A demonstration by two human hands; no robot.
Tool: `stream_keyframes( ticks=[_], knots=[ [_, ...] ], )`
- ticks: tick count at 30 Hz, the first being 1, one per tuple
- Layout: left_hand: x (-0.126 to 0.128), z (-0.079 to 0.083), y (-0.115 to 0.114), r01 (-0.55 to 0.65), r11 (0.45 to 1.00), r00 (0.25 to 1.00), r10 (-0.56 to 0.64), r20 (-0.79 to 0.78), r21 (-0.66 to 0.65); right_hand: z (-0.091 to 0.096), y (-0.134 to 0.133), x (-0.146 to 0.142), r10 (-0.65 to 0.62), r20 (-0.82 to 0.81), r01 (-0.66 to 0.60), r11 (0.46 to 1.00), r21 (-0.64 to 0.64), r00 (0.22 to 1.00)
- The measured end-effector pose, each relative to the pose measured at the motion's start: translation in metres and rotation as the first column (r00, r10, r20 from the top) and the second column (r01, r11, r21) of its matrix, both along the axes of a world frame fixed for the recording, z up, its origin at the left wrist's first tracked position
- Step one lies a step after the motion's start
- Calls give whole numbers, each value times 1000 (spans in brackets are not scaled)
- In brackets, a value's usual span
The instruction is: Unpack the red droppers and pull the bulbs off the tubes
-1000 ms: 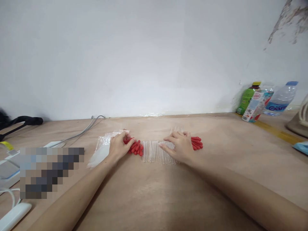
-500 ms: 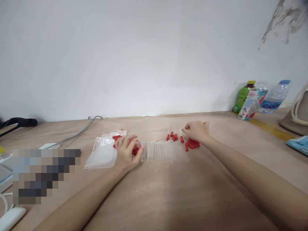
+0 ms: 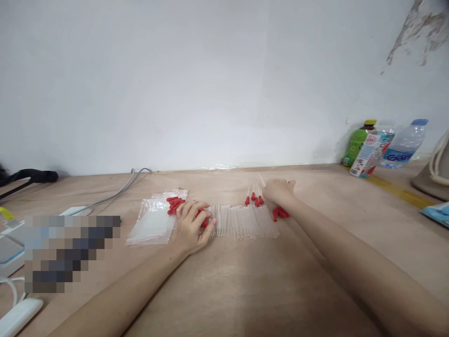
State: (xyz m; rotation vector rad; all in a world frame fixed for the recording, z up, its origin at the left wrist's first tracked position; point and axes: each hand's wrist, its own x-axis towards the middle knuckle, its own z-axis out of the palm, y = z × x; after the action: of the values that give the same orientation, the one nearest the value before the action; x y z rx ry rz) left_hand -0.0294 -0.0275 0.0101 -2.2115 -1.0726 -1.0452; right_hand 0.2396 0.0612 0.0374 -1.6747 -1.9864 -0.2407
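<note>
My left hand (image 3: 192,228) rests with bent, parted fingers over a pile of red rubber bulbs (image 3: 174,205), and some of the bulbs show between its fingers and thumb. At the far side, my right hand (image 3: 278,191) is closed, with a thin clear tube pointing away from its fingers; it looks like a dropper (image 3: 261,179), its bulb hidden by the hand. Just left of that hand lie several droppers with red bulbs (image 3: 257,201). A row of clear tubes (image 3: 242,221) spreads between the two hands. More loose red bulbs (image 3: 279,213) sit below the right wrist.
Clear zip bags (image 3: 150,222) lie left of my left hand. A grey cable (image 3: 117,191) runs to white devices at the left, beside a blurred-out patch. Bottles (image 3: 403,145) and a carton (image 3: 368,154) stand against the wall at right, near a blue packet (image 3: 437,213).
My right hand has shifted left and nearer the droppers, and the tube now sticks out by its fingers. My left hand has moved slightly on the pile, uncovering more bulbs.
</note>
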Motion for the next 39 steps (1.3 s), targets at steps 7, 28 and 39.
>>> stream_keyframes(
  ticks=[7, 28, 39],
  knots=[
    [20, 8, -17, 114, 993, 993, -114, 5, -17, -7, -85, -6, 385, 138, -408, 880, 243, 913],
    [47, -11, -38, 502, 847, 841, -525, -129, -175, -47, -142, -3, 556, 252, -598, 624, 503, 792],
    [46, -10, -41, 539, 811, 817, -570, -94, -228, -52, -146, 5, 563, 275, -612, 592, 524, 779]
  ],
)
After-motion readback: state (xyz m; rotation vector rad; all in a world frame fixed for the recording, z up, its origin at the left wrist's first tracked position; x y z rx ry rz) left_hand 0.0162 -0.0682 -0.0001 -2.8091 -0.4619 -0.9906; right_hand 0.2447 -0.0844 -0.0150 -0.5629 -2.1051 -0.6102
